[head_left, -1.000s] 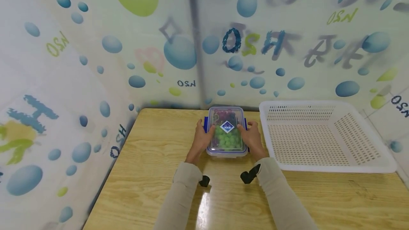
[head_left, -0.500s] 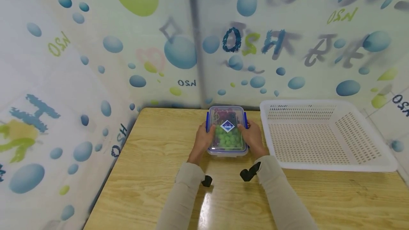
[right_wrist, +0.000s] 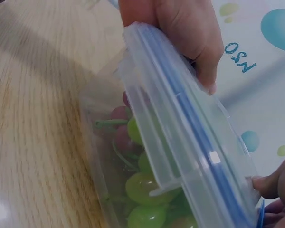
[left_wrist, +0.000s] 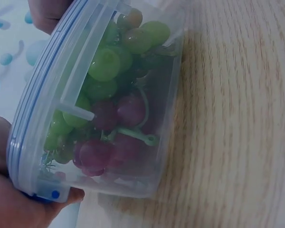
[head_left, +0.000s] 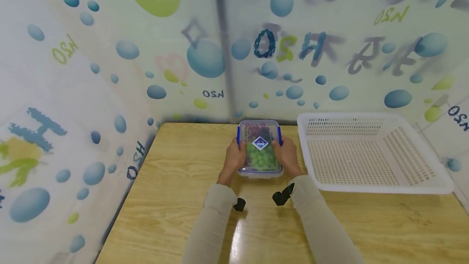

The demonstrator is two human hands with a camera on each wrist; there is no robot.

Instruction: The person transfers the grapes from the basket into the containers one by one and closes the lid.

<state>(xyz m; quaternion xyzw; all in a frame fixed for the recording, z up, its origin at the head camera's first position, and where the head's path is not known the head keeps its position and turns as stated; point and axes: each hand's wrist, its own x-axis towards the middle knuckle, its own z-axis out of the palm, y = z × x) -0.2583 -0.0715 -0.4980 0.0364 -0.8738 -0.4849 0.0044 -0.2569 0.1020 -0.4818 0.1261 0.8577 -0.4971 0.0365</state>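
Note:
A clear lidded food container [head_left: 260,128] with blue edging sits on the table, a blue and white label [head_left: 260,143] on its lid. Through its wall show green grapes [left_wrist: 104,64] and dark red grapes [left_wrist: 96,154]. My left hand [head_left: 234,156] grips the left side, thumb on the lid, fingers at the blue side latch [head_left: 238,135]. On the opposite side my right hand [head_left: 287,153] holds it the same way, beside the other blue latch [head_left: 280,135]. A clear flap [right_wrist: 145,128] slants outward along the near side in the right wrist view.
A white perforated plastic basket [head_left: 351,188] stands right of the container, close to the right hand. The wooden table [head_left: 176,166] backs onto a printed wall [head_left: 198,109]. Black devices [head_left: 239,204] are worn at both wrists.
The left blue latch, sticking outward a second ago, now lies against the container's side. The fingers of both hands have drawn in closer around the sides.

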